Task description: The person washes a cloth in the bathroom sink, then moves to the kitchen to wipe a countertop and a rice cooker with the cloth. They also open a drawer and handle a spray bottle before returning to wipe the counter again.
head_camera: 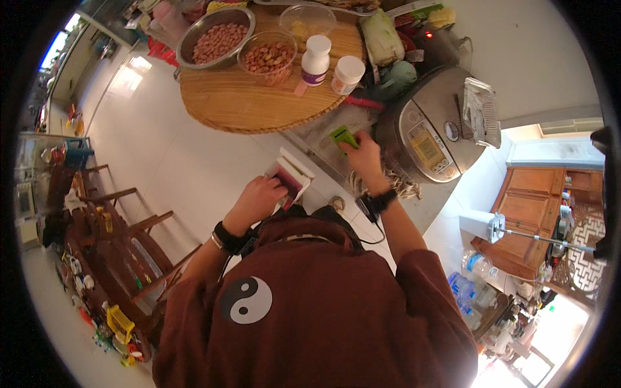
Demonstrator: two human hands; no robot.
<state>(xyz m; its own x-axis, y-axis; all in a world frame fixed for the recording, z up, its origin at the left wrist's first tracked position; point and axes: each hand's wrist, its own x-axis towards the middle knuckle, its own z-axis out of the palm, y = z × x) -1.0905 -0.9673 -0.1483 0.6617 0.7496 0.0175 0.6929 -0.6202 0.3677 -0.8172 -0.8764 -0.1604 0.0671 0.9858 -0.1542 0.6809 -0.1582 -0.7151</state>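
On the left, my left hand (256, 201) grips a small white and dark-red box (292, 178), its flap standing away from the body. My right hand (365, 159) pinches a flat green packet (343, 137) with a dark mark on it. That packet is above a greyish surface (318, 133), between a round wooden tabletop (233, 104) and a rice cooker (427, 138). Both wrists wear dark bands with cables. What the box contains is hard to make out.
The tabletop bears a metal bowl (183, 51) of pink peanuts, a clear tub (268, 60) of nuts, a white bottle (315, 60) and a white jar (348, 75). A foil tray (480, 114) rests on the cooker. Wooden chairs (136, 223) stand at left, a cabinet (524, 213) at right.
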